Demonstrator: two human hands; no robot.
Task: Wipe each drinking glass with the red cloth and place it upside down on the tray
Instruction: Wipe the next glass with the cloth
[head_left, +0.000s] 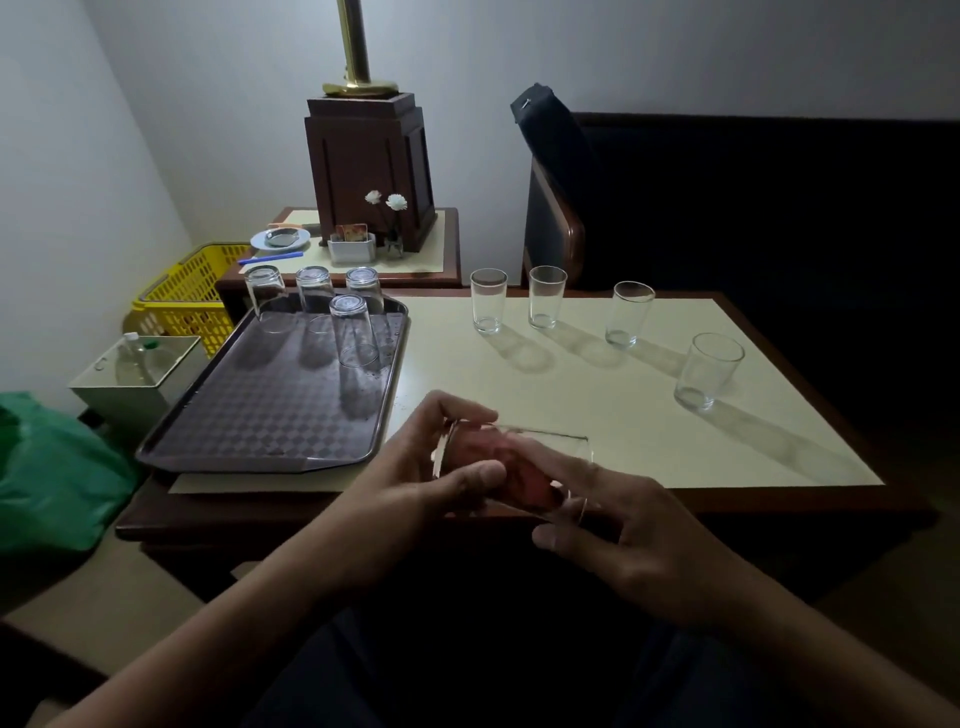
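Observation:
I hold a clear drinking glass (566, 447) on its side above the table's front edge. My left hand (431, 467) grips its base end. The red cloth (524, 480) is stuffed inside the glass, and the fingers of my right hand (623, 540) reach into the mouth on it. Several glasses stand upside down at the far end of the dark patterned tray (249, 415), the nearest of them (353, 332) in front of the row. Several upright glasses stand on the table to the right, from the leftmost one (488, 300) to the nearest one (709, 371).
The cream-topped table (597, 415) has a dark wood rim. Behind it a side table carries a lamp base (370, 166), a saucer and small items. A yellow basket (187, 296), a white box (135, 374) and a green bag (57, 473) sit at the left. A dark sofa fills the right.

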